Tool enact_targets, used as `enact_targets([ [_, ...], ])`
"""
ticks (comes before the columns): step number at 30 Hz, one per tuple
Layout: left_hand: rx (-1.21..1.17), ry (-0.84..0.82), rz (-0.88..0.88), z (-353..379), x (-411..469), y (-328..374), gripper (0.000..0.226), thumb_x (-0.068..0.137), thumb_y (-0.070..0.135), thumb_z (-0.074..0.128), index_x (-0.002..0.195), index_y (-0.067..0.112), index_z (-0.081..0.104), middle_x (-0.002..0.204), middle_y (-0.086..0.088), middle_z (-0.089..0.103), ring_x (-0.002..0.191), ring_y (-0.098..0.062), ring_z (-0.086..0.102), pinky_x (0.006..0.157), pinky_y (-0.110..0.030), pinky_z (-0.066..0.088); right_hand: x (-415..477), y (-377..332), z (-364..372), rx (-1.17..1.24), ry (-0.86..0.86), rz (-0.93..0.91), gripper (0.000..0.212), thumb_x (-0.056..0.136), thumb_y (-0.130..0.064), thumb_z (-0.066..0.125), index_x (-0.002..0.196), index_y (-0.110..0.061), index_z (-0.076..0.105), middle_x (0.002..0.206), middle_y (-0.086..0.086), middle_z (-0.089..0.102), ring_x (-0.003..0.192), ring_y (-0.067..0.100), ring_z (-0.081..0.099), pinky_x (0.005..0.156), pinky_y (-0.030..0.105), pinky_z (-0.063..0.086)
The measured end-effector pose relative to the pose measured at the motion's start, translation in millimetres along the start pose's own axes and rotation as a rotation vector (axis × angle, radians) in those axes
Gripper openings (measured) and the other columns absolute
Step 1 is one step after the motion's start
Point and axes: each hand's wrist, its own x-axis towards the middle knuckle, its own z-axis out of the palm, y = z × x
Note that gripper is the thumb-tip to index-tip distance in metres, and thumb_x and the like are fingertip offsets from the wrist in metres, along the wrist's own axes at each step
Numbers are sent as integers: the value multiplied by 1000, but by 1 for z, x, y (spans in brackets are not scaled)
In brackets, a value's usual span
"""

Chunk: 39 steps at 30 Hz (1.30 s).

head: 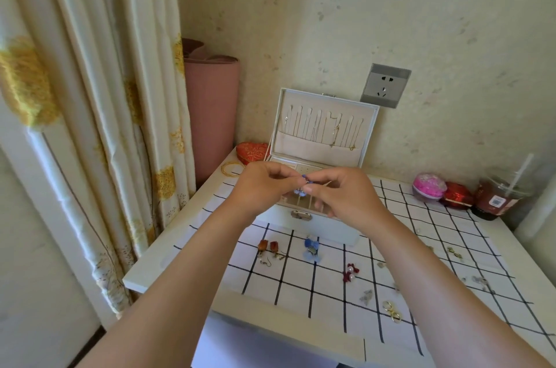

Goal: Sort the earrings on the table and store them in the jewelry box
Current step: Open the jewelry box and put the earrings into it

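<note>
Your white table (pixel 168 259) fills the lower frame under a white cloth with a black grid (pixel 331 283). At its back edge, against the wall, stands the pale rectangular jewelry box (pixel 316 226) with its lid up — thin gold chains (pixel 325 130) hang in a row inside the lid.

Your two hands meet just above the open tray of that box. Your left hand (pixel 264 187) and your right hand (pixel 346 196) both have fingertips drawn in tight, pinching between them a small blue flower earring (pixel 302 190) whose petals dangle below the fingers.

On the cloth in front of the box lie the rest of the earrings. A matching blue flower earring (pixel 311 247) lies just before the box's clasp. To its left lies a pair of brown block earrings on hooks (pixel 269 248), side by side. To the right, well apart from the blue one, rests a pair of dark red bow earrings with pearls (pixel 350 273), and nearer you a pair of gold hoop earrings (pixel 391 310) — touching each other.
</note>
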Motion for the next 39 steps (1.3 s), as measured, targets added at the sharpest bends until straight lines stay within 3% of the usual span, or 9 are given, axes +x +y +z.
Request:
enact_targets([
  [4, 20, 30, 32, -4, 9, -7, 4, 86, 18, 75, 89, 18, 76, 81, 9, 73, 67, 9, 61, 62, -7, 46, 17, -4, 4, 50, 25, 20, 16, 85, -9, 77, 97, -20, 76, 75, -3, 76, 55, 10, 64, 50, 30, 50],
  [6, 71, 55, 61, -4, 14, -10, 7, 85, 15, 75, 91, 17, 75, 85, 6, 74, 74, 3, 65, 70, -12, 50, 28, -2, 6, -8, 19, 15, 16, 85, -9, 77, 93, -22, 76, 76, -4, 76, 56, 10, 64, 55, 31, 53],
  [8, 159, 77, 67, -6, 19, -15, 14, 84, 16, 76, 96, 19, 70, 88, 6, 74, 81, -4, 67, 72, -19, 53, 41, 5, 6, -136, -8, -33, 15, 85, -12, 77, 91, -25, 77, 78, -5, 76, 59, 10, 66, 64, 32, 57],
  [11, 413, 27, 63, -10, 23, -24, 18, 88, 22, 70, 102, 29, 61, 91, 12, 71, 85, -7, 65, 72, -24, 52, 57, 16, 8, -476, -95, -163, 14, 84, -20, 78, 92, -30, 77, 92, -12, 68, 81, 9, 63, 76, 31, 52],
  [15, 727, -21, 128, -15, 26, -36, 22, 91, 24, 65, 112, 31, 68, 107, 15, 68, 101, -5, 58, 86, -23, 47, 65, 20, 12, -770, -249, -245, 16, 88, -22, 73, 101, -32, 73, 99, -12, 61, 89, 9, 57, 78, 32, 49],
  [24, 798, -33, 118, -15, 29, -43, 21, 89, 36, 68, 108, 29, 74, 112, 8, 67, 106, -13, 58, 92, -34, 51, 71, 27, 17, -729, -377, -229, 18, 91, -19, 69, 102, -32, 75, 99, -14, 62, 94, 10, 59, 87, 36, 50],
  [30, 807, -38, 132, -12, 29, -50, 25, 88, 38, 64, 111, 34, 74, 106, 11, 70, 110, -15, 55, 90, -31, 50, 72, 30, 15, -658, -292, -172, 17, 90, -18, 70, 94, -32, 78, 92, -20, 67, 89, 3, 63, 82, 29, 53],
  [35, 913, -74, 211, -12, 29, -50, 24, 91, 42, 61, 112, 39, 72, 112, 11, 65, 113, -16, 47, 96, -34, 43, 69, 31, 15, -525, -9, -214, 4, 85, -25, 76, 88, -28, 73, 88, -15, 66, 81, 1, 62, 76, 30, 53],
  [39, 884, -56, 244, -11, 28, -52, 27, 91, 40, 62, 116, 38, 68, 111, 10, 65, 111, -15, 48, 93, -29, 42, 61, 28, 7, -609, -172, -132, 16, 90, -21, 64, 89, -30, 77, 85, -25, 58, 85, -1, 58, 78, 26, 49],
])
